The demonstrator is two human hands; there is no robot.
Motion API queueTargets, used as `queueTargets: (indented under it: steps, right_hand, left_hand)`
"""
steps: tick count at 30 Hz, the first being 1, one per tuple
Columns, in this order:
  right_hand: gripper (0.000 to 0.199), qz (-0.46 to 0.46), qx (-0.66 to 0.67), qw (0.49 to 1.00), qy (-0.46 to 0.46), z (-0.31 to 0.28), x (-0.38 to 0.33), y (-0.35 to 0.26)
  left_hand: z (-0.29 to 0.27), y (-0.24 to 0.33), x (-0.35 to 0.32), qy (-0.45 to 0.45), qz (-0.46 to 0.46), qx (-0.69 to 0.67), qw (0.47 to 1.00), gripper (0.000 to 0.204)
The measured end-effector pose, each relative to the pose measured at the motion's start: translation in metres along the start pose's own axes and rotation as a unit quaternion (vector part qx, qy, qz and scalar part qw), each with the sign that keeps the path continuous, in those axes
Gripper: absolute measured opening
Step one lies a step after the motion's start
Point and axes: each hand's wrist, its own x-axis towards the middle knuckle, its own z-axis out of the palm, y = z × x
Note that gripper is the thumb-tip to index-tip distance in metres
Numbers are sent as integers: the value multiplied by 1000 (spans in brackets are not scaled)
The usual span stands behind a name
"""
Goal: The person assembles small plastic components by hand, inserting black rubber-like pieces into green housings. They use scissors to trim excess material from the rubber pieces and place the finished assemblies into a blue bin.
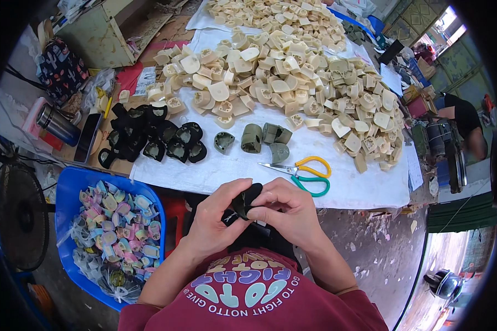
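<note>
Two hands: left hand point(218, 218) and right hand point(286, 212) pinch one black heel piece point(243, 202) between their fingertips, off the surface, just below its near edge.
Risk: judged, a loose pinch could drop the piece to the floor between the knees.
Near edge: scissors point(302, 170) lie close to it and could be knocked off.
Open room: bare white sheet point(215, 168) between the black pieces point(152, 138) and the scissors.
Far side: cream heel pile point(292, 83) crowds it.
Left: blue tub point(72, 187) beside the knee.

matt black cloth-covered heel piece point(243, 203), smooth cream plastic heels point(292, 71), woven white sheet point(226, 165), glossy-handled metal scissors point(301, 170)
</note>
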Motion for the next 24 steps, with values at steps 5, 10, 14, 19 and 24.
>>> queueTargets:
  steps: [5, 10, 14, 19, 24]
  right_hand:
    - [14, -17, -25, 999, 33, 8, 0, -7]
    - [15, -48, -72, 996, 31, 10, 4, -11]
    - [19, -31, -121, 988, 93, 14, 9, -20]
    - [20, -42, -117, 990, 61, 10, 7, -10]
    - [16, -120, -127, 982, 75, 12, 7, 0]
  left_hand:
    - [8, -8, -4, 48, 41, 3, 998, 56]
    - [9, -12, -5, 71, 54, -7, 996, 58]
    - [9, -12, -6, 88, 59, -56, 993, 59]
    - [10, -1, 0, 79, -18, -272, 959, 56]
    - [2, -8, -3, 91, -60, -349, 931, 48]
